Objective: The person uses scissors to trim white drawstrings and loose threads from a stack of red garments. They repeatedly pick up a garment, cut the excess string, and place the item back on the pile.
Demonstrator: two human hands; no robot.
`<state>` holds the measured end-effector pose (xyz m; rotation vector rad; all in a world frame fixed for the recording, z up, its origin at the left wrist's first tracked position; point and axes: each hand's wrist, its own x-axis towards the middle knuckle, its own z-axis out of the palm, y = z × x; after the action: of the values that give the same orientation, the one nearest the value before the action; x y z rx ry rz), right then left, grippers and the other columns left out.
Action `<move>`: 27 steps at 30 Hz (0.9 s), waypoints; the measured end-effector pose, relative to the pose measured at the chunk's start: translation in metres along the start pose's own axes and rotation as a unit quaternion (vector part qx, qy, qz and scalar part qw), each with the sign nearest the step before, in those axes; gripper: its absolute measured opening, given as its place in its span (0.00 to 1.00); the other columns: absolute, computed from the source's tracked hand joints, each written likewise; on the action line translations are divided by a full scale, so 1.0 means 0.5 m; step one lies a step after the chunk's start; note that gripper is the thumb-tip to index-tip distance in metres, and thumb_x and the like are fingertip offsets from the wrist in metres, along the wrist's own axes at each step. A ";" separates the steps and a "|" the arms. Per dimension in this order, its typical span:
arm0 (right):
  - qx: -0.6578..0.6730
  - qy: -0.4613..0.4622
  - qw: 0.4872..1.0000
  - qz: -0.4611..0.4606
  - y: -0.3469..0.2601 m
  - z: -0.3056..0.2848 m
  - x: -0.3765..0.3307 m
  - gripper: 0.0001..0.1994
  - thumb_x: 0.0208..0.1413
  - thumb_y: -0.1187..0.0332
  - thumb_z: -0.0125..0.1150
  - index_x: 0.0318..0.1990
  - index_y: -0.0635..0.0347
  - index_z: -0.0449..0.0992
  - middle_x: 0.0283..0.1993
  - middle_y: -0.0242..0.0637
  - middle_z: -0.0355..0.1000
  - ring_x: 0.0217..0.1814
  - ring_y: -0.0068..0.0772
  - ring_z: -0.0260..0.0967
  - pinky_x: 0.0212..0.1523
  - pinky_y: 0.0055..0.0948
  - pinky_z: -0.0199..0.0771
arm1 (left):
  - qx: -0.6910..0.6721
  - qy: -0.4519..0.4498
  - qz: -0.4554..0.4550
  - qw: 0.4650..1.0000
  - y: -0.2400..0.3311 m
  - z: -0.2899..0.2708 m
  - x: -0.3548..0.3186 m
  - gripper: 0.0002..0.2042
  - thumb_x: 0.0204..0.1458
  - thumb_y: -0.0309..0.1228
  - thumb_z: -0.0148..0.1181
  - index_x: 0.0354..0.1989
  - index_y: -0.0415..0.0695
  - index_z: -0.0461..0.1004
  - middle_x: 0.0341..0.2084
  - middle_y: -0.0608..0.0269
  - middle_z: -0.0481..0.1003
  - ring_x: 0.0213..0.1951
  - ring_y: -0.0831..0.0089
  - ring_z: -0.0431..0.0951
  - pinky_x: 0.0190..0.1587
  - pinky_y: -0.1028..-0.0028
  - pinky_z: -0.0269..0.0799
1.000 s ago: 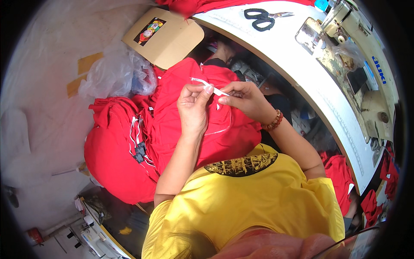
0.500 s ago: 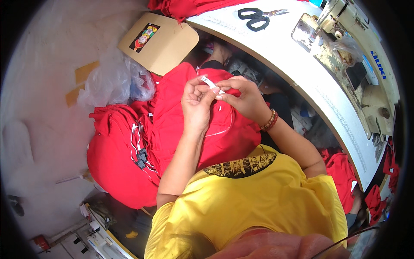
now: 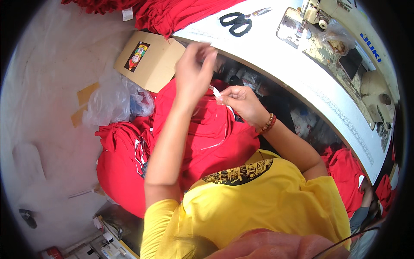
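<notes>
My right hand (image 3: 243, 103) pinches a small white label strip (image 3: 214, 91) between thumb and fingers, just over the red cloth. My left hand (image 3: 193, 71) is raised beyond it, by the near edge of the table. Its fingers are bent but smeared by motion, so whether they hold anything is hidden from me. Red fabric (image 3: 202, 129) lies bunched across my lap beneath both forearms, with a pale stitched line on it. To the left, more red fabric (image 3: 123, 172) hangs in a rounded heap with white cords.
A white curved table (image 3: 267, 56) carries black-handled scissors (image 3: 236, 23) and a sewing machine (image 3: 373, 90). Piled red cloth (image 3: 181, 15) covers its far left end. A cardboard piece (image 3: 161, 60) and a clear plastic bag (image 3: 110, 99) are at left. Another red pile (image 3: 345, 179) lies at right.
My left hand has left the label and moved up and away toward the table edge. My right hand still holds the label. The whole view has shifted slightly.
</notes>
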<state>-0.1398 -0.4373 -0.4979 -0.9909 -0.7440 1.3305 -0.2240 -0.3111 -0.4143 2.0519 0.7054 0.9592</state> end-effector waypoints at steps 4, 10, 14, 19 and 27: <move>0.097 0.014 0.994 0.054 -0.004 0.005 -0.014 0.06 0.55 0.72 0.58 0.37 0.66 0.76 0.36 0.35 0.75 0.39 0.21 0.71 0.46 0.21 0.69 | 0.265 -0.100 0.110 0.953 -0.041 0.089 0.188 0.14 0.49 0.31 0.54 0.42 0.36 0.73 0.39 0.44 0.74 0.46 0.52 0.73 0.49 0.61 0.68; 0.092 0.034 0.989 0.111 -0.024 0.007 -0.022 0.08 0.56 0.70 0.58 0.39 0.66 0.75 0.37 0.36 0.75 0.40 0.23 0.72 0.48 0.23 0.69 | 0.407 -0.241 0.034 0.880 -0.073 0.144 0.267 0.20 0.35 0.33 0.61 0.39 0.36 0.75 0.33 0.43 0.76 0.39 0.54 0.77 0.44 0.64 0.71; 0.073 0.038 0.992 0.099 -0.020 0.003 -0.024 0.09 0.56 0.70 0.58 0.40 0.67 0.75 0.38 0.36 0.75 0.41 0.23 0.72 0.48 0.22 0.69 | 0.468 -0.352 0.018 0.811 -0.044 0.089 0.258 0.19 0.30 0.34 0.62 0.33 0.35 0.77 0.28 0.43 0.76 0.31 0.55 0.78 0.37 0.65 0.73; 0.064 0.016 0.996 0.065 -0.023 0.025 -0.027 0.10 0.56 0.71 0.58 0.41 0.68 0.76 0.37 0.35 0.75 0.38 0.19 0.71 0.43 0.19 0.70 | 0.347 -0.303 -0.013 0.888 -0.050 -0.150 0.112 0.21 0.35 0.44 0.63 0.27 0.35 0.76 0.20 0.47 0.74 0.25 0.59 0.76 0.30 0.66 0.70; 0.020 -0.068 0.997 0.009 -0.069 0.084 -0.024 0.08 0.58 0.74 0.55 0.42 0.69 0.75 0.36 0.32 0.75 0.38 0.16 0.70 0.43 0.17 0.70 | 0.276 -0.297 -0.176 0.897 0.166 -0.317 -0.249 0.15 0.36 0.25 0.61 0.35 0.36 0.70 0.19 0.48 0.69 0.23 0.53 0.73 0.27 0.64 0.67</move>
<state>-0.1636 -0.4415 -0.4477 -0.8835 -0.8108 1.4340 -0.4093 -0.3856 -0.3271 2.3946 1.0273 -0.1192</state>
